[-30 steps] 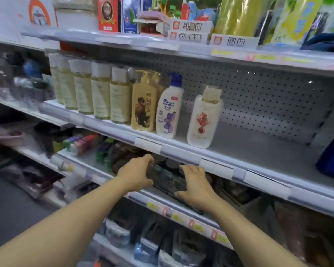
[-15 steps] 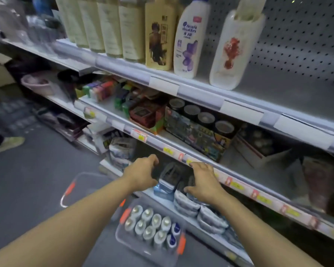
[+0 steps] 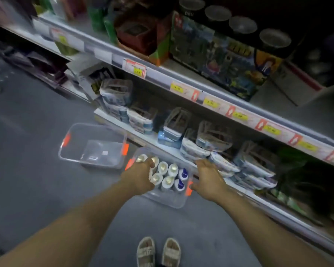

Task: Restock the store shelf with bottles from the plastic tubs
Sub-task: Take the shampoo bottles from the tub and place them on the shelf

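Left hand (image 3: pixel 141 175) is down over the near-left corner of the full tub (image 3: pixel 168 201), fingers loosely curved over a couple of bottle caps. Whether that grip has actually closed on a cap or is just resting on top, I honestly can't tell, it's too blurry. Right hand (image 3: pixel 208 178) hangs just past the tub's right edge by the orange latch (image 3: pixel 189 187), fingers spread and relaxed, holding nothing.

The bottles (image 3: pixel 168 175) stand upright in the tub on the floor, packed shoulder to shoulder against the bottom shelf (image 3: pixel 156 139). Most have pale shiny caps, two at the right end have blue ones (image 3: pixel 181 179).

My guess on handling: rigid plastic, full of liquid (so a bit of heft each), smooth sides that could slip. Packed this tight you can't get fingers round a body at first, so I'd pinch one by the cap or neck, lift straight up, then shift to the body once it clears. An edge bottle looks easiest. They probably won't break if dropped, but a tall one tips easily.

A second clear tub (image 3: pixel 93 149) sits empty just to the left. Sandalled feet (image 3: pixel 158 251) near the bottom of the view.
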Tool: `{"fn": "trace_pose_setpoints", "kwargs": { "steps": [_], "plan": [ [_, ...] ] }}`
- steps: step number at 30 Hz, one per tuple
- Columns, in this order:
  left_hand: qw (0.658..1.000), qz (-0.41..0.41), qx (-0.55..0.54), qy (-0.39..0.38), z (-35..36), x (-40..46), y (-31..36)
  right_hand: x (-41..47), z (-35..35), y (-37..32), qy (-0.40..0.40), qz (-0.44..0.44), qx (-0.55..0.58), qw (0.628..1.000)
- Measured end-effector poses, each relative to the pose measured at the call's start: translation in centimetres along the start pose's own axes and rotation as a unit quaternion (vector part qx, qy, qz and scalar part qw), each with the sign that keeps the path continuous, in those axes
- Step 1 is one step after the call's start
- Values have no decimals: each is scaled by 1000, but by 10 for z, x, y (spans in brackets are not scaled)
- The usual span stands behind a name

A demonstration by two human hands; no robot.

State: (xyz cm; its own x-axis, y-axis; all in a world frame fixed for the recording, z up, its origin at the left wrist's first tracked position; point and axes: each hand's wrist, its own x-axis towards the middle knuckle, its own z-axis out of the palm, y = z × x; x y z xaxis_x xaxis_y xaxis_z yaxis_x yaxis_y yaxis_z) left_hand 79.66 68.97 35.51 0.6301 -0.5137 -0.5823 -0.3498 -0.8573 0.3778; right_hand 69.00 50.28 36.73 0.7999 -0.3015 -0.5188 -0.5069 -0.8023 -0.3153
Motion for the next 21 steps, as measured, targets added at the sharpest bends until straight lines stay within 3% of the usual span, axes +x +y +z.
{"fn": "trace_pose_setpoints", "kwargs": {
  "steps": [10,21],
  "plan": [
    [997,-33,-20,-61,94,59,-38,41,107,50,-65,68,43,995],
    [994,-83,-72,-23,220,143,-62,131,222,125,-60,87,71,992]
  ]
}}
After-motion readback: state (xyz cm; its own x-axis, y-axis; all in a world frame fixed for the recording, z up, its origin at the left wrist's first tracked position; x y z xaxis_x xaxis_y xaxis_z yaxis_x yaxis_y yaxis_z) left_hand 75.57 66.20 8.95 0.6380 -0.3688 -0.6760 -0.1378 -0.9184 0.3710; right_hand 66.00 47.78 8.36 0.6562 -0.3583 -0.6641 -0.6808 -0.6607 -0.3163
